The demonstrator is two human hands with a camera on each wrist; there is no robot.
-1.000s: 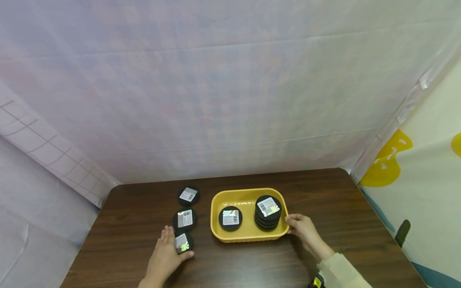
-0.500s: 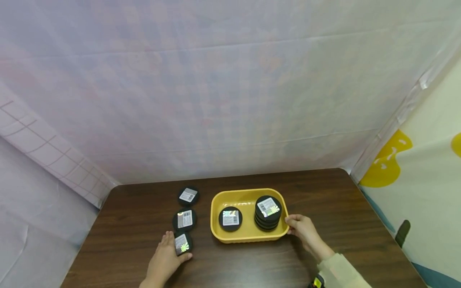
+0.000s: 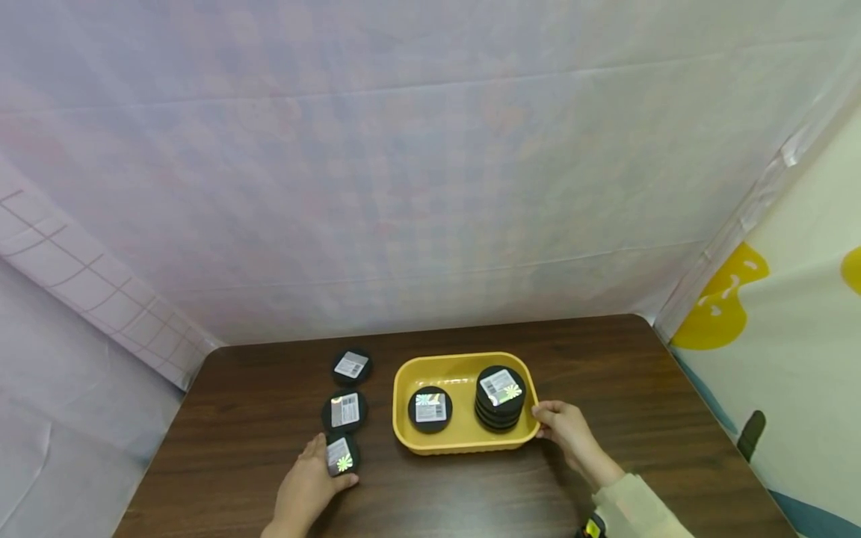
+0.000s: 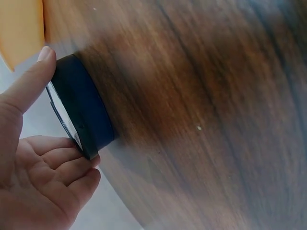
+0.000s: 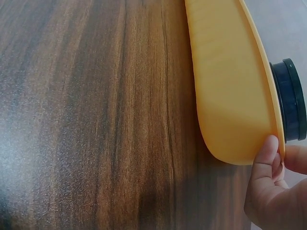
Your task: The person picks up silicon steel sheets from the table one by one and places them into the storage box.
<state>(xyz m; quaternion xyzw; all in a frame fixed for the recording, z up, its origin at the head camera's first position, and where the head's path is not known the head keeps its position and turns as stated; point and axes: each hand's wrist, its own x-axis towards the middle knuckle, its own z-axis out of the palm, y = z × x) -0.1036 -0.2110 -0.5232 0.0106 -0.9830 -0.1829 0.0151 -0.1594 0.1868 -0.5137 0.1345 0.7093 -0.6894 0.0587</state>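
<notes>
On the left of the table, my left hand [image 3: 305,482] holds a flat round black jar [image 3: 341,454] with a silver label on top. The left wrist view has the thumb at one side of this jar [image 4: 81,103] and the fingers at the other; its base appears to rest on the wood. My right hand [image 3: 568,433] pinches the right rim of a yellow plastic basket [image 3: 464,446]. Inside the basket, one black jar [image 3: 430,409] lies at the left and a stack of several jars [image 3: 501,396] stands at the right, rising above the rim in the right wrist view.
Two more black jars, a middle one [image 3: 344,410] and a far one [image 3: 352,366], lie in a column beyond my left hand. The dark wooden table [image 3: 639,388] meets a pale cloth wall [image 3: 430,224] at the back.
My left fingers have drawn back a little and bent, and the thumb has come in slightly against the near jar. The right hand and the basket stay put.
</notes>
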